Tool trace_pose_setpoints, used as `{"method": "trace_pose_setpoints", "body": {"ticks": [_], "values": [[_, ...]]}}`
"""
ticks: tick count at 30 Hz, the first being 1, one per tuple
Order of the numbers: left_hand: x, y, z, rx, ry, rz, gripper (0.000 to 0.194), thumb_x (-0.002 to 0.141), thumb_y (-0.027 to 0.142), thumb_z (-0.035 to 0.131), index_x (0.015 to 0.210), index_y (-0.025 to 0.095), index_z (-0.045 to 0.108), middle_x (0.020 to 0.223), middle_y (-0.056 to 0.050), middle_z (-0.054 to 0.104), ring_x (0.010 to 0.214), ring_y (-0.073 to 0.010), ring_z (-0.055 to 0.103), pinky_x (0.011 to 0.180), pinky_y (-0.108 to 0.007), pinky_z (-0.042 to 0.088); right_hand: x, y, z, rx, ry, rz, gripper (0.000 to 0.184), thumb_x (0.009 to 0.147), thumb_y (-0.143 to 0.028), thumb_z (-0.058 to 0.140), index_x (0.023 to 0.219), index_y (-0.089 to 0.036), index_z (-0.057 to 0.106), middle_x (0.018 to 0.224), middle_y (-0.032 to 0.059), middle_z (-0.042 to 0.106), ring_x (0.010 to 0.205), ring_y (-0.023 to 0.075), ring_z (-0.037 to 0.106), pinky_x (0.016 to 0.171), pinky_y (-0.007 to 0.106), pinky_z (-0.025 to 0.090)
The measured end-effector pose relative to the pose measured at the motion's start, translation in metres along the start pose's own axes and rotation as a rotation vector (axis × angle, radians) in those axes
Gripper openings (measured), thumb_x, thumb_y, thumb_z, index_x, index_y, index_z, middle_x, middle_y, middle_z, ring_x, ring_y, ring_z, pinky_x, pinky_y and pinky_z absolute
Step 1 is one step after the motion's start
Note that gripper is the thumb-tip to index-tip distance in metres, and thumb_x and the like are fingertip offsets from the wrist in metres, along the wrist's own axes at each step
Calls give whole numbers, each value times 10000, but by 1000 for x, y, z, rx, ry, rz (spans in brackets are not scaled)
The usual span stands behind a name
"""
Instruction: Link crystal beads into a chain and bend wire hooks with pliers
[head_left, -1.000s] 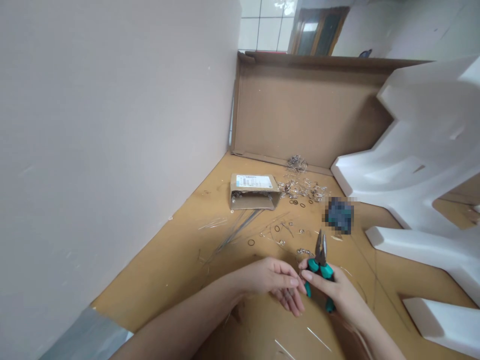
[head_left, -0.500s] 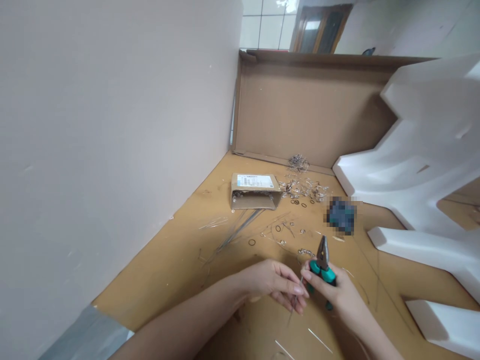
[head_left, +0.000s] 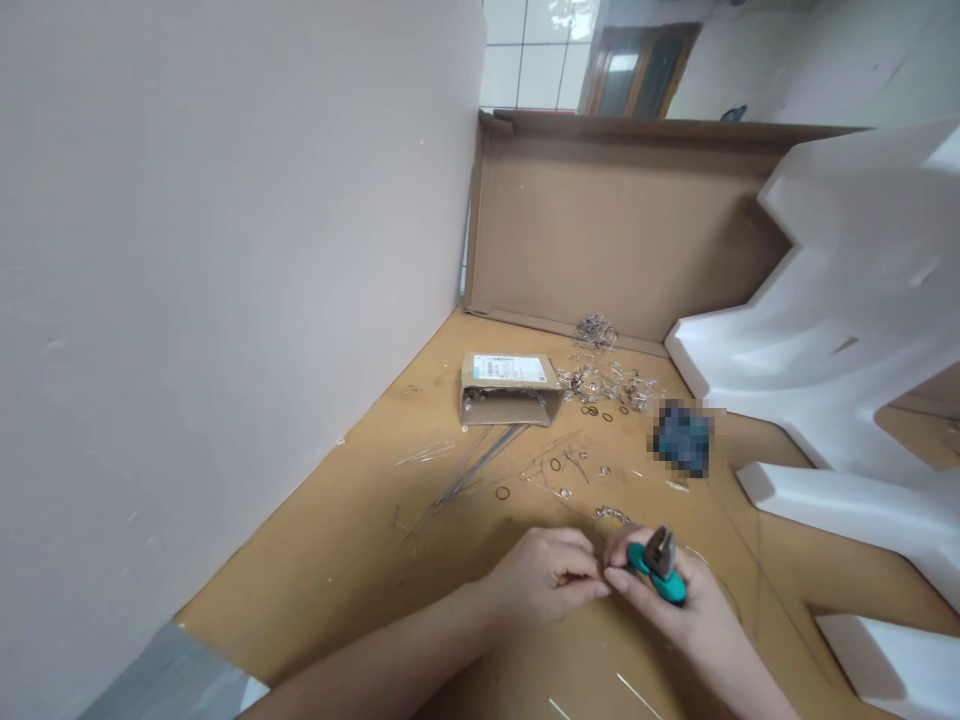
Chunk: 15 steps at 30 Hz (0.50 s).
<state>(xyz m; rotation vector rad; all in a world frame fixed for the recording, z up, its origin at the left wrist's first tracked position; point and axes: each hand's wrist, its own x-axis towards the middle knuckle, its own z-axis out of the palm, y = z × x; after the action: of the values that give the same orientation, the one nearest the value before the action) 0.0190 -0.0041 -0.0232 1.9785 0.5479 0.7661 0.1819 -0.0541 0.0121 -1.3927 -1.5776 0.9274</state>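
Note:
My right hand point(head_left: 679, 600) is wrapped round green-handled pliers point(head_left: 661, 565), whose metal jaws point up and away from me. The thumb and index finger of that hand are also pinched together at their tips. Touching or nearly touching them are the closed fingers of my left hand point(head_left: 551, 575), in a pinch. A thin metal wire showed between both hands a moment ago; now the fingers mostly hide it. Just beyond the fingertips lies a small chain of metal rings point(head_left: 611, 514) on the tabletop point(head_left: 337, 560).
An open cardboard box point(head_left: 510, 385) with small metal pieces inside stands ahead. Beside it lies a heap of metal bits point(head_left: 611, 385). Loose wires point(head_left: 480, 465) and dark rings point(head_left: 502, 493) are scattered nearer. A pixelated dark object point(head_left: 682, 437) and white foam point(head_left: 810, 490) are right.
My left hand has turned over, its fingers curling in towards the right hand. The pliers have tipped, so their jaws look shorter. The wire end below my left hand is out of sight.

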Motion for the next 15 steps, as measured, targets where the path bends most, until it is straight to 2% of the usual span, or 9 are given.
{"method": "trace_pose_setpoints", "body": {"ticks": [3, 5, 7, 9, 12, 15], "values": [[0, -2, 2, 29, -25, 2, 232, 802, 285, 511, 716, 150, 679, 703, -34, 586, 668, -118, 527, 645, -207, 399, 0, 3, -2, 82, 33, 147, 188, 623, -357, 699, 691, -205, 612, 672, -5, 584, 661, 177, 535, 626, 270, 439], [2, -3, 2, -21, -10, -27, 220, 794, 295, 522, 734, 158, 684, 713, -36, 601, 687, -121, 539, 678, -214, 408, 1, 6, -6, 293, 99, 283, 193, 640, -366, 693, 745, -217, 628, 689, -11, 597, 675, 172, 544, 639, 277, 447], [4, -3, 2, -127, 27, -117, 228, 770, 327, 552, 695, 153, 679, 698, -36, 601, 671, -120, 539, 683, -228, 420, 3, 10, -12, 586, 161, 386, 164, 674, -352, 668, 778, -230, 634, 708, -9, 612, 682, 173, 564, 656, 299, 468], [5, -4, 0, -333, 35, -276, 250, 713, 373, 610, 651, 137, 663, 650, -24, 585, 610, -108, 530, 644, -240, 438, 4, 15, -18, 804, 180, 443, 126, 692, -316, 641, 775, -220, 647, 729, 11, 629, 683, 184, 584, 673, 336, 487], [6, -7, -9, -695, -97, -487, 267, 617, 381, 694, 696, 128, 664, 640, -7, 597, 559, -92, 545, 605, -251, 465, 2, 18, -24, 901, 88, 480, 129, 690, -239, 599, 792, -193, 665, 785, 49, 657, 738, 214, 606, 733, 383, 482], [4, -10, -19, -860, -275, -524, 258, 603, 329, 719, 768, 136, 678, 671, -10, 627, 558, -87, 571, 585, -238, 473, -4, 13, -27, 771, -80, 485, 187, 690, -196, 549, 845, -183, 654, 817, 57, 658, 783, 229, 602, 761, 392, 460]]}}
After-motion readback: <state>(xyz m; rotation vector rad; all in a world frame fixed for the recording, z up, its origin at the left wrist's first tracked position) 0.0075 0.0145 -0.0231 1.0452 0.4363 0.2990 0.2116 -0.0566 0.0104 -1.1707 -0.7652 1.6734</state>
